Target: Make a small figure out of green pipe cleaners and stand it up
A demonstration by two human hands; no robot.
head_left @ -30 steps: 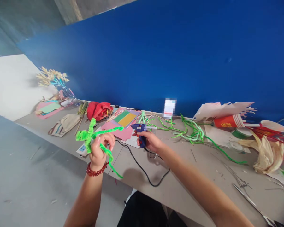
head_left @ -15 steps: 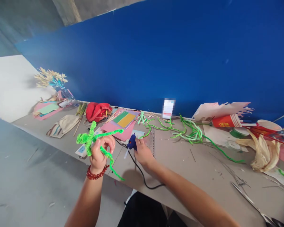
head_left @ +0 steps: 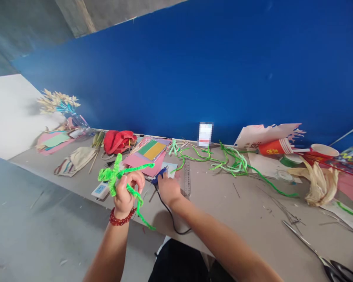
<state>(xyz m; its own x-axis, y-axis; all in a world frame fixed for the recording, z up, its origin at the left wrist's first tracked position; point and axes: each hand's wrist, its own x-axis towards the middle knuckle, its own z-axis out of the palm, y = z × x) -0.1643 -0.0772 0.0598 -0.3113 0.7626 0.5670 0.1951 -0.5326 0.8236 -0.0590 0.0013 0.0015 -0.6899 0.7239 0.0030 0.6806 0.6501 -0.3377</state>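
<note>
My left hand (head_left: 124,194), a red bead bracelet on its wrist, is closed around a bright green pipe-cleaner figure (head_left: 114,174) and holds it up above the table's near edge. My right hand (head_left: 167,188) rests low on the grey table (head_left: 223,203), its fingers curled over the handle of a blue glue gun (head_left: 159,176). The gun lies on the table with its nozzle pointing left. Its black cord (head_left: 169,213) runs back under my right forearm.
A steel ruler (head_left: 187,182) lies just right of the gun and a white power strip (head_left: 100,190) to its left. Behind are coloured paper sheets (head_left: 148,153), a red cloth (head_left: 117,141), loose green pipe cleaners (head_left: 229,162), a red paper cup (head_left: 272,147), dried husks (head_left: 317,182) and scissors (head_left: 335,268).
My right hand has brought the glue gun down and to the left, from held up in the air to lying on the table. My left hand has kept the green figure raised.
</note>
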